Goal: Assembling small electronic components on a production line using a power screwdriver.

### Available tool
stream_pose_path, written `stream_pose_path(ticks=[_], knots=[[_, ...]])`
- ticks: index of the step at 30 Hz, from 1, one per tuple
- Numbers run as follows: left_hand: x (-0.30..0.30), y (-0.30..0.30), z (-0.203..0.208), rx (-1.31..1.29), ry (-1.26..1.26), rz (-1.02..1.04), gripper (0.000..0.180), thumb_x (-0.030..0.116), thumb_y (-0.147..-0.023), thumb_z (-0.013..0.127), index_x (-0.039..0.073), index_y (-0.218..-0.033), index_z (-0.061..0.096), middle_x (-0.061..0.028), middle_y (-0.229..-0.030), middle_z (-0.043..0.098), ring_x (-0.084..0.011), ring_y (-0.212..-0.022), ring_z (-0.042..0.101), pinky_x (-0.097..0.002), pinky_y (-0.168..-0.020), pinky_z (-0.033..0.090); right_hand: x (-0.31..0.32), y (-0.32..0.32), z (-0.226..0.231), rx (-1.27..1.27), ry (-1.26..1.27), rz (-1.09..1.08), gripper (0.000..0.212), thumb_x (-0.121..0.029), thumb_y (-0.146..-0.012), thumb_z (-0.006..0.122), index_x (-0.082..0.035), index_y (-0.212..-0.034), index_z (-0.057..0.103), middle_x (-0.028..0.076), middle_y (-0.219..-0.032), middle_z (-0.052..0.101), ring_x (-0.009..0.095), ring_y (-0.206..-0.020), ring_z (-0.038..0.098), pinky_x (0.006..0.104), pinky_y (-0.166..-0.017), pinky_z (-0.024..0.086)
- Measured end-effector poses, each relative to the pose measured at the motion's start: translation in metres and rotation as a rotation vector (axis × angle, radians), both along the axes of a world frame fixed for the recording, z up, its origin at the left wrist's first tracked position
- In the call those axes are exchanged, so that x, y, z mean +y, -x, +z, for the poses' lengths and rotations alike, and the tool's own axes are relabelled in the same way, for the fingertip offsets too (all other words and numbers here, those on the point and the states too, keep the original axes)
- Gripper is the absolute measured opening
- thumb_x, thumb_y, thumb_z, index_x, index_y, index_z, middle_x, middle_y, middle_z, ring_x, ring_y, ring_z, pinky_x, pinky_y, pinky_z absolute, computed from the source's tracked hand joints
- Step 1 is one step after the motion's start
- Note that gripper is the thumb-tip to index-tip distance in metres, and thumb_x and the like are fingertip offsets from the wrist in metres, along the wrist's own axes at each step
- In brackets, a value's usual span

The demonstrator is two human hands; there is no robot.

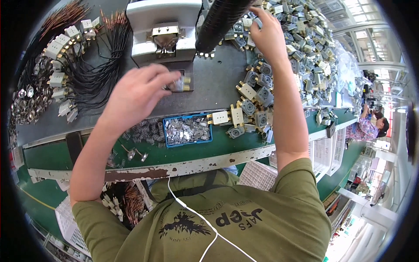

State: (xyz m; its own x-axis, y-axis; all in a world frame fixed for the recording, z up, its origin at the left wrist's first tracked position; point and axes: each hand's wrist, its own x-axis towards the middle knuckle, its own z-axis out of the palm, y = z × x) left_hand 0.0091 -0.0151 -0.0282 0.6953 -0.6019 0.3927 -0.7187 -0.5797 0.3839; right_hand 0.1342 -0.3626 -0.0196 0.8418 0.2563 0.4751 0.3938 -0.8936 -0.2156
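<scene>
well, take the blue tray [190, 144] as the landmark; it sits on the near part of the bench, full of small shiny metal clips [187, 130]. the left hand [142, 89] is beyond the tray and a little to its left, over a small piece with brass-coloured tabs [187, 81]. its thumb and forefinger are bent toward that piece, a blurred greyish bit at their tips; whether they pinch it, i cannot tell. the piece itself lies straight beyond the tray, in front of a silver machine [163, 32].

the right hand [268, 32] reaches far beyond the tray and to its right, at the edge of a big heap of grey and cream connectors [305, 52]. its thumb and forefinger stand apart; the other fingertips i cannot make out. a thick black hose [220, 22] comes down just left of this hand, also beyond the tray.

coiled springs [146, 132] lie just beside the tray on its left, and two cream blocks [237, 117] with brass tabs are close by its right end. well to the left of the tray and beyond it, black wires [83, 74] trail from white blocks [56, 48], with round shiny caps [30, 94] farther left.
</scene>
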Motion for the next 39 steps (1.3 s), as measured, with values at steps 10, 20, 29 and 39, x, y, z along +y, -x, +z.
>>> stream_pose_path(ticks=[10, 20, 29, 39], knots=[[0.144, -0.083, 0.033, -0.554, -0.397, 0.641, 0.036, 0.024, -0.098, 0.069, 0.018, -0.134, 0.066, -0.0104, -0.122, 0.069, -0.03, -0.11, 0.066, -0.0396, -0.094, 0.052, -0.014, 0.0, 0.007, 0.236, 0.119, -0.181, 0.036, -0.033, -0.095, 0.066, -0.014, -0.124, 0.07, 0.021, -0.103, 0.074, 0.04, -0.091, 0.072, 0.0469, -0.082, 0.057], [0.049, 0.007, 0.002, -0.045, -0.506, 0.3, 0.019, 0.019, -0.081, 0.079, 0.01, -0.096, 0.073, -0.0038, -0.091, 0.063, -0.0233, -0.096, 0.062, -0.039, -0.085, 0.049, 0.043, 0.144, 0.005, 0.882, -1.205, 0.201, 0.038, -0.006, -0.101, 0.061, 0.006, -0.138, 0.057, 0.021, -0.113, 0.071, 0.03, -0.102, 0.075, 0.037, -0.089, 0.062], [0.059, 0.002, 0.005, -0.036, -0.17, 0.246, 0.015, 0.016, -0.09, 0.073, 0.005, -0.098, 0.067, -0.0083, -0.097, 0.067, -0.0268, -0.094, 0.066, -0.0407, -0.084, 0.052, 0.073, 0.146, 0.03, 0.795, -1.053, 0.429, 0.048, -0.004, -0.095, 0.072, 0.002, -0.14, 0.056, 0.015, -0.121, 0.071, 0.023, -0.109, 0.072, 0.0352, -0.093, 0.059], [0.073, 0.008, 0.025, 0.177, 0.133, 0.361, 0.016, 0.015, -0.098, 0.07, 0.004, -0.109, 0.065, -0.0059, -0.086, 0.066, -0.0151, -0.071, 0.058, -0.0294, -0.064, 0.046, 0.117, 0.107, -0.013, 0.239, -0.068, 0.414, 0.045, -0.014, -0.084, 0.081, -0.013, -0.126, 0.065, 0.011, -0.103, 0.072, 0.033, -0.101, 0.068, 0.0412, -0.088, 0.054]])
